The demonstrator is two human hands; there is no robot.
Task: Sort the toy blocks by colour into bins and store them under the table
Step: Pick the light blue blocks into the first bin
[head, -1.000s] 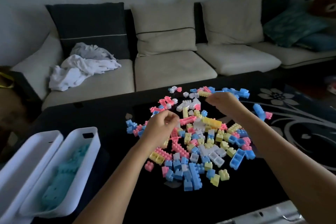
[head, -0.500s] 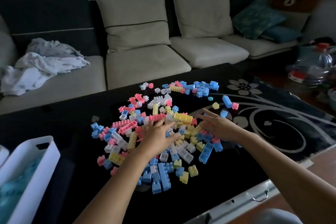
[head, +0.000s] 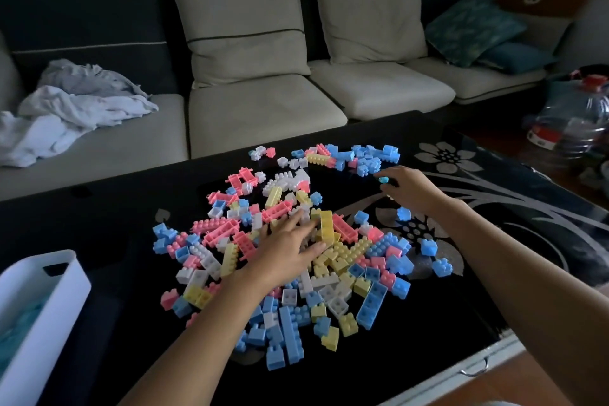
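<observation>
I see the heap of small pastel plastic toy blocks (head: 296, 250) on the black glass table (head: 131, 208), light, rigid, pinchable by their sides; my left hand (head: 283, 254) lies spread flat on them, my right hand (head: 407, 188) pinches a teal piece (head: 383, 180).

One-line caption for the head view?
Left hand spread on the mixed block pile; right hand pinching a teal block.

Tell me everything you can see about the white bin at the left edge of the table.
The white bin looks like smooth, matte plastic, long and narrow with rounded corners and tall walls. Its near end is cut off by the frame's left and bottom edges. A slot-shaped handle hole is cut into the far end wall. It stands upright on the black glass table, left of the block pile and apart from it. Inside, teal blocks show dimly. Neither hand touches it.
</observation>
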